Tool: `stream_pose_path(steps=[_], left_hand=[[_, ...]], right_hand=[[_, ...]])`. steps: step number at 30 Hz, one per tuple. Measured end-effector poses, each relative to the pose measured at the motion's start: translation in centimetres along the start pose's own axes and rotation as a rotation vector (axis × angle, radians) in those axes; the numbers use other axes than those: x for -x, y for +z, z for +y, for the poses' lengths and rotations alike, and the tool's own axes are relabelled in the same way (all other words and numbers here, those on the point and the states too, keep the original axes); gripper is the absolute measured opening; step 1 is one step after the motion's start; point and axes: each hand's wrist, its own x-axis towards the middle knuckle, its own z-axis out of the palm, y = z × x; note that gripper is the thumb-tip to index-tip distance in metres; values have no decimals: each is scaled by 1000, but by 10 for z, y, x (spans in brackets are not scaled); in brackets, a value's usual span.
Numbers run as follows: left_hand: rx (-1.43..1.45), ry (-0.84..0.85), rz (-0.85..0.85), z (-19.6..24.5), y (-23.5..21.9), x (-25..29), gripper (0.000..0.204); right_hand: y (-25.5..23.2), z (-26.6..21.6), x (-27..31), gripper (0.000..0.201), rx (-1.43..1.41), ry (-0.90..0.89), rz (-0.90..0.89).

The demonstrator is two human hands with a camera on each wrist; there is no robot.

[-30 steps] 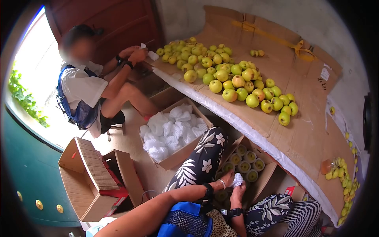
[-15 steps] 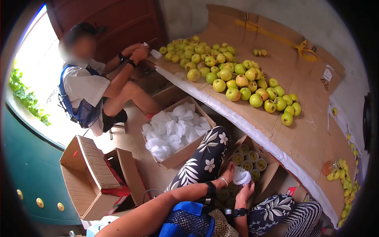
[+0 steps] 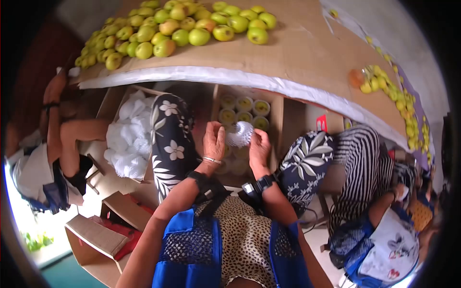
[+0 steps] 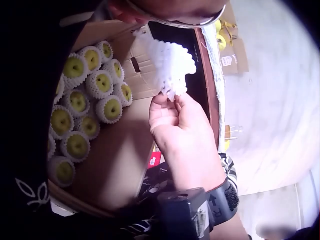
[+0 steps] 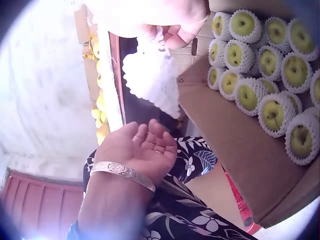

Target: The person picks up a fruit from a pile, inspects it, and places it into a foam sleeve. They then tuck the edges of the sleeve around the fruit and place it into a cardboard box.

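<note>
**Foam net held over the packing box**

Head view: both hands raised in front of the person, a white foam net [image 3: 239, 134] between them, above an open cardboard box [image 3: 276, 120] under the table edge. Left hand [image 3: 214, 142] has fingers relaxed and spread beside the net; whether it touches is unclear here. Right hand [image 3: 259, 146] pinches the net's edge.

Left wrist view shows that pinch plainly: fingertips [image 4: 169, 102] closed on the net's [image 4: 167, 65] lower rim. Right wrist view shows the left palm [image 5: 142, 150] open, apart from the net [image 5: 152, 75].

Count: one net in hand; about eleven wrapped apples [image 5: 272, 112] in that view, nine in the left wrist view.
</note>
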Motion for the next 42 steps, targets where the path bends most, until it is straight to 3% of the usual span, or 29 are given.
stream_pose_path(steps=[2, 5, 8, 9, 15, 21, 24, 27, 31, 34, 35, 38, 42], left_hand=[[-127, 88, -146, 3, -1, 3, 18], [-354, 370, -311, 17, -1, 5, 29], [-356, 162, -488, -5, 3, 9, 41], [-116, -105, -497, -6, 6, 12, 39], [302, -417, -418, -40, 2, 4, 20], [206, -575, -238, -52, -3, -2, 15], [401, -653, -188, -46, -4, -5, 15], [591, -715, -167, -42, -5, -7, 16], [924, -589, -265, -37, -9, -17, 15], [759, -697, -105, -31, -10, -17, 17], [614, -722, -129, -39, -13, -15, 18], [558, -665, -93, -42, -8, -12, 16], [402, -492, -143, -31, -7, -8, 22]], right_hand=[[-2, 3, -1, 12, 72, -48, -8], [2, -3, 3, 11, 65, -71, -45], [7, -6, 8, 11, -90, -27, -123], [9, -9, 10, 12, -126, 12, -149], [12, -10, 14, 13, -316, 150, -220], [6, 8, 5, 16, -275, 145, -87], [0, 20, 3, 21, -296, 249, -102], [1, 8, 6, 25, -352, 387, -34], [0, 0, 1, 23, -472, 477, 91], [-7, 7, -6, 22, -530, 441, 31], [-9, 14, -9, 28, -509, 411, -7], [1, -24, 3, 36, -438, 438, -81], [6, -22, 10, 41, -275, 418, -195]])
